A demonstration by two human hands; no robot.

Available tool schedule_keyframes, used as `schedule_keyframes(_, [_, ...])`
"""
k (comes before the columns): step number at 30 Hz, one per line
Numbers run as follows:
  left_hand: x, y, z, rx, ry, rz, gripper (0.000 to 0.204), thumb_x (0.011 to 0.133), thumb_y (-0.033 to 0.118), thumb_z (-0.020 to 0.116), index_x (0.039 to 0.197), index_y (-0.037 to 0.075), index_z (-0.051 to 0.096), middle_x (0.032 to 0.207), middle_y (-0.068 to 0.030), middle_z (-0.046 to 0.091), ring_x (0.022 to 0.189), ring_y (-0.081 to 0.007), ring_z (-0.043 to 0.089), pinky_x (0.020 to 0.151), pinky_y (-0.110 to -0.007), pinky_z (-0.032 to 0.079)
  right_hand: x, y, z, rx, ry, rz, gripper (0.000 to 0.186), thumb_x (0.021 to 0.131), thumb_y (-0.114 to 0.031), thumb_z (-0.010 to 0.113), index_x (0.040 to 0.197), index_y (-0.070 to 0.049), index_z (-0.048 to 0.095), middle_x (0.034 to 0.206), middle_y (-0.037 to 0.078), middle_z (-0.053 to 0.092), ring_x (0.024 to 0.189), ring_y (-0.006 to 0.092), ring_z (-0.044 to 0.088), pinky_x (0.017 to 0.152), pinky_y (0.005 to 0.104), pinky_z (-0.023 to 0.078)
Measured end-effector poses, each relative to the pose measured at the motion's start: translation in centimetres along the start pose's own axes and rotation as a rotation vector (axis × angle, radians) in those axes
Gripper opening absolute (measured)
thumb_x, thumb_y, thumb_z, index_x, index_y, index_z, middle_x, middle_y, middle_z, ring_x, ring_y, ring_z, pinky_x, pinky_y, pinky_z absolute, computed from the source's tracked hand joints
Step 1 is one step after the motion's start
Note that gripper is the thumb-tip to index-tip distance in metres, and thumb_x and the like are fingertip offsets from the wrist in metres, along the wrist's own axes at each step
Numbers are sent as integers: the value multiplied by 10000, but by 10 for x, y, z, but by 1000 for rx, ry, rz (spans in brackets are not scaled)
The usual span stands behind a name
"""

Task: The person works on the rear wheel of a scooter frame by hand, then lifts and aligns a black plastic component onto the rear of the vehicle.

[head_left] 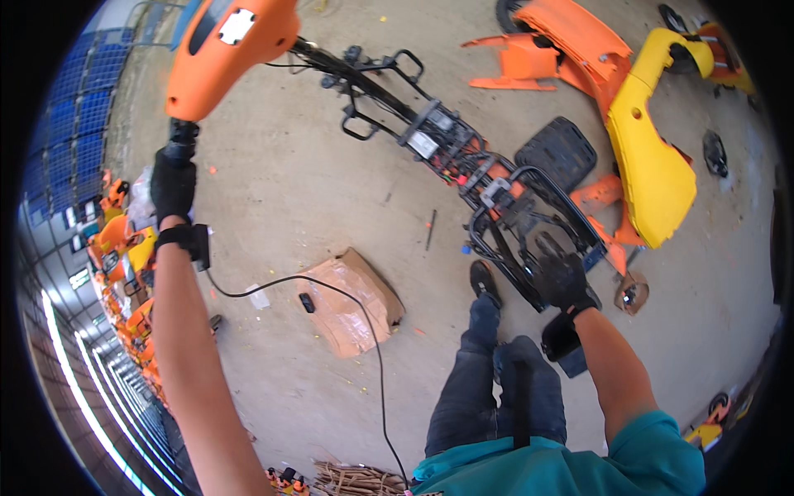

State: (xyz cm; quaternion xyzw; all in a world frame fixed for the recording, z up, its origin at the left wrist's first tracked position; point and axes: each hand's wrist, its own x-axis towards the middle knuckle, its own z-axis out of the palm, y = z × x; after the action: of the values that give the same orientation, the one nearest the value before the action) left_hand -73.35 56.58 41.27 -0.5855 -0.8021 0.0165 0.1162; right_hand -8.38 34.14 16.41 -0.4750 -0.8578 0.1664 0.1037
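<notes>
A stripped-down electric scooter (430, 140) runs diagonally in front of me, with its frame, wiring and parts bare. Its orange front cover (240, 62) still sits at the handlebar end, at the upper left. My left hand (174, 188), in a black glove, is wrapped round the black handlebar grip (182, 142). At the other end, my right hand (564, 279), gloved too, is on the scooter's black tubular rear frame (506, 258). Its fingers curl over the frame, partly lost against the dark metal. Each wrist carries a strapped black device, and a cable trails from the left one.
A flattened brown cardboard box (351, 302) lies on the concrete floor with a small black object (307, 302) on it. Right of the scooter are a black plastic panel (556, 153), orange body panels (579, 50) and a yellow one (645, 157). More orange scooters (124, 240) line the left.
</notes>
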Motion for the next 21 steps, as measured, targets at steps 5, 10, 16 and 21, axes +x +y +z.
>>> schedule_keyframes(5, [-1, 9, -6, -59, 58, -5, 455, 732, 132, 647, 1177, 70, 571, 1072, -204, 655, 1043, -401, 606, 872, -450, 486, -9, 3, 17, 0, -18, 99, 141, 731, -194, 667, 838, -101, 660, 975, 96, 662, 1047, 319, 602, 872, 472, 450])
schedule_keyframes(10, [-4, 22, -18, -52, 33, -64, 346, 748, 162, 649, 1086, 113, 594, 1022, -175, 675, 985, -388, 629, 815, -462, 500, -13, 4, 14, -59, -41, 44, 197, 738, -234, 674, 883, -102, 651, 1062, 128, 664, 961, 299, 621, 780, 485, 446])
schedule_keyframes(16, [-7, 35, -25, 87, -81, -193, 310, 801, 282, 635, 1025, 76, 570, 921, -201, 690, 909, -401, 659, 772, -484, 510, -6, -1, 5, -95, 15, 41, 203, 752, -235, 663, 900, -104, 619, 973, 111, 659, 851, 308, 625, 753, 468, 443])
schedule_keyframes(21, [-7, 28, -18, -10, -55, -163, 393, 783, 236, 646, 1132, 76, 567, 978, -216, 677, 972, -396, 641, 810, -472, 504, -3, -1, 2, -21, 2, 47, 215, 766, -248, 656, 918, -104, 610, 959, 107, 654, 830, 318, 616, 751, 460, 432])
